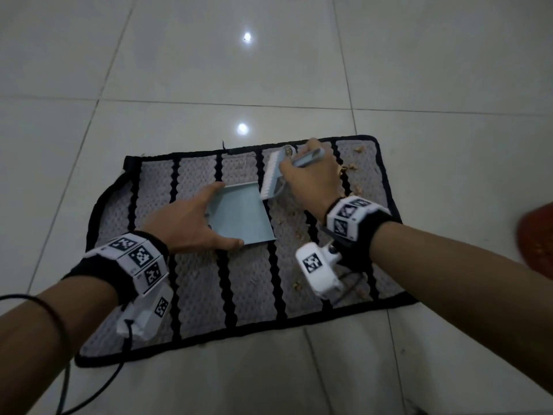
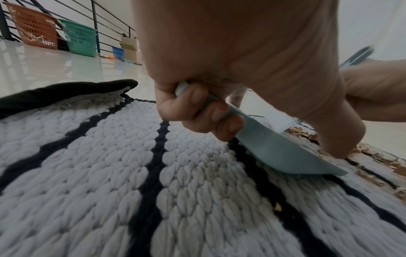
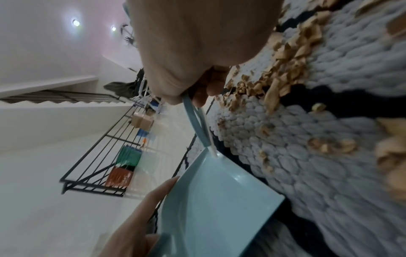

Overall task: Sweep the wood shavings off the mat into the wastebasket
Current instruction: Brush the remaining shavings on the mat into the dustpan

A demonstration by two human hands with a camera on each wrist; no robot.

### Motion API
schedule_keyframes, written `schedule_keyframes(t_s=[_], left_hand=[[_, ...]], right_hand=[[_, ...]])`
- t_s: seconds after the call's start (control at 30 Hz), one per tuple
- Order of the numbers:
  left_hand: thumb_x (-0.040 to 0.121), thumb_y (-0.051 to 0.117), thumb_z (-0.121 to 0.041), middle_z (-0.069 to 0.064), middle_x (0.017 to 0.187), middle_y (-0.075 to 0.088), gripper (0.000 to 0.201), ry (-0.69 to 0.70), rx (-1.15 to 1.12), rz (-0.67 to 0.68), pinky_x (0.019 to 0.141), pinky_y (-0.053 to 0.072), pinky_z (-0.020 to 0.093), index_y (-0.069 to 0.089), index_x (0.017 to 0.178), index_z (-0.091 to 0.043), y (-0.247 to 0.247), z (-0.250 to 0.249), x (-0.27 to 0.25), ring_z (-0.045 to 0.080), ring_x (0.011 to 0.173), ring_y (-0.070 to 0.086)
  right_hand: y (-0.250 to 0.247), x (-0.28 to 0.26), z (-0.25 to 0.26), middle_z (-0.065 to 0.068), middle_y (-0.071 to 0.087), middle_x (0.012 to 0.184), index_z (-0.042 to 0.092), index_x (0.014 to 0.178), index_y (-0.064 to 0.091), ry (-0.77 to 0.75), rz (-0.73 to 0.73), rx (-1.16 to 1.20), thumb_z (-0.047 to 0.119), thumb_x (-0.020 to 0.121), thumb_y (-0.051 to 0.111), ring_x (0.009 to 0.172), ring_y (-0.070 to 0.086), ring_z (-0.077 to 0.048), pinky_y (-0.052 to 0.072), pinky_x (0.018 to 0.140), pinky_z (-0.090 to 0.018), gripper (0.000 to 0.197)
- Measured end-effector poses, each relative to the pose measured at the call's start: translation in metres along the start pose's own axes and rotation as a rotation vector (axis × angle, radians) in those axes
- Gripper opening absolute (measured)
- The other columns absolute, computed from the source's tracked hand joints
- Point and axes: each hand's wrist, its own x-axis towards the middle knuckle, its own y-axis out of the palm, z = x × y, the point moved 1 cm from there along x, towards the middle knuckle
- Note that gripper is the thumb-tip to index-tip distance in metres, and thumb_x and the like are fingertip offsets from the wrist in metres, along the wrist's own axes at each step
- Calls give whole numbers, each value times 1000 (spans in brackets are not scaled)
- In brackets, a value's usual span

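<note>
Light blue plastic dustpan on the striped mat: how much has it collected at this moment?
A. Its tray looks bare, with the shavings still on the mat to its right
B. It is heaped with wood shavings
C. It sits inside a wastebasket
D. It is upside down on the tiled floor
A: the light blue plastic dustpan, held by the left hand, shows a bare tray, while the tan wood shavings lie on the grey-and-black striped woven mat by the right hand.

Domestic interior, upper landing or hallway of a home, glossy pale tiled floor, woven grey-and-black striped mat, black metal railing, plastic laundry baskets and cardboard box along it, recessed ceiling lights
</note>
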Motion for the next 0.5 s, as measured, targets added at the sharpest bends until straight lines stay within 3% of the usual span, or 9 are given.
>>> schedule_keyframes(t_s=[0.07,0.2,0.27,0.37,0.5], left_hand=[[57,75,-76,4,132,57,117,-9,-1,-10,78,46,31,14,150,-41,1,-1,1,19,91,54],[55,77,-76,4,132,57,119,-6,-27,-15,78,45,30,15,150,-38,3,-2,1,18,91,53],[55,76,-76,5,132,57,120,1,-37,-13,81,48,32,15,151,-37,4,-2,1,20,94,56],[53,71,-82,4,133,57,120,-7,-46,-7,84,50,34,15,150,-40,3,-3,1,21,98,58],[47,63,-88,4,131,58,122,2,-52,-10,82,50,33,13,148,-41,-2,-9,2,24,101,61]], right_hand=[[8,5,-4,1,53,60,11,72,49,48,-40,-28,15,79,69,49,45,-6,32,39,-10,23],[-1,-12,-26,-8,63,76,14,78,49,168,-96,19,18,80,67,63,60,-20,48,52,-28,19],[-15,-26,-35,-7,63,79,11,84,50,183,-109,29,16,81,66,65,61,-19,49,51,-23,17],[-36,-35,-34,-3,55,67,8,78,48,137,-150,31,12,82,67,54,50,-12,39,44,-19,20],[-50,-3,-12,1,52,66,9,83,45,0,-94,73,7,81,65,45,46,2,38,43,-14,20]])
